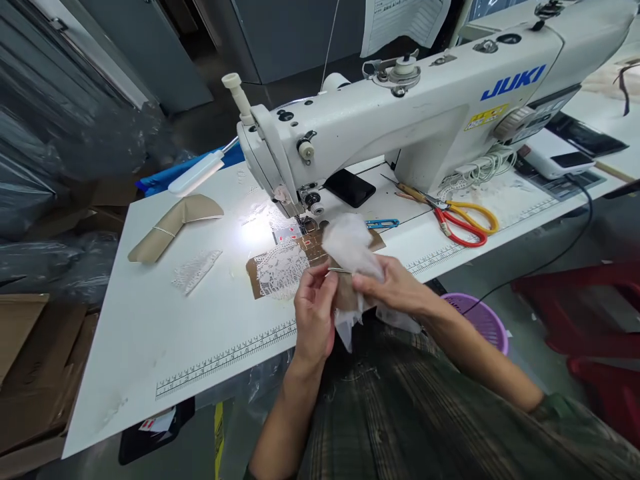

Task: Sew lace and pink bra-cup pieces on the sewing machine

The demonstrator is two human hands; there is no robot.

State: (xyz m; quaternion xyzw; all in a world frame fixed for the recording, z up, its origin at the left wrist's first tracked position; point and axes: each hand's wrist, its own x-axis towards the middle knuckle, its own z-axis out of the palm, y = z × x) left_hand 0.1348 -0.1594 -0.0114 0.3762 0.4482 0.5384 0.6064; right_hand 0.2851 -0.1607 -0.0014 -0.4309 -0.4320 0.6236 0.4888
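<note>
Near the front edge of the sewing table, my left hand point(315, 310) pinches the edge of a small brown piece point(345, 293) with a thin pale strip along its top. My right hand point(393, 287) is closed on the same piece from the other side, with sheer white fabric point(350, 243) bunched over and below it. Just beyond, a white lace piece point(283, 270) lies on brown backing point(253, 280) beside the needle and presser foot point(304, 223) of the white sewing machine point(360, 110). My fingers partly hide the held piece.
Left of the needle lie a folded brown piece point(170, 230) and a lace scrap point(196, 272). A white lamp point(197, 172) lights the needle area. Behind my hands are a black phone point(350, 188), a blue thread snipper point(383, 223) and red- and yellow-handled scissors point(463, 223). A purple basket point(483, 323) stands below.
</note>
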